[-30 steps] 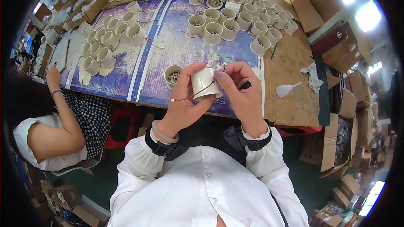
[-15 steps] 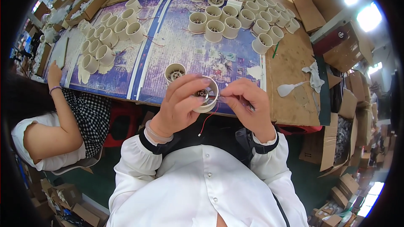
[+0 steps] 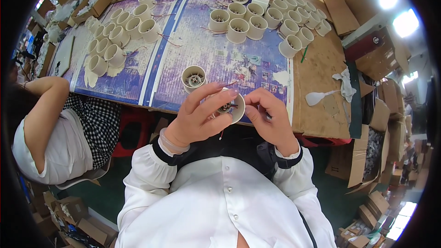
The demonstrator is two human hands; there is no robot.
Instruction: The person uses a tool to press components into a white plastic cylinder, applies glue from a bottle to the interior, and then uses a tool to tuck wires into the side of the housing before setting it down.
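My left hand is wrapped round a white cup-shaped plastic housing, held tilted over the table's near edge. A metal motor-like part shows inside it, partly hidden by my fingers. My right hand pinches at the housing's right rim with thumb and forefinger; whether a wire is also between them cannot be made out. A short length of red wire with a small white plug hangs below. Just beyond my left fingers, another white housing stands upright on the table, its inner part visible.
Several similar housings with wires stand in groups at the far left and far right. A green stick, a white scraper-like piece and a crumpled cloth lie on the right. A co-worker sits at my left.
The held housing has turned and its opening has shifted rightward. Less red wire hangs below. My right fingers have moved from a wire to the rim. The co-worker's arm has left the table.
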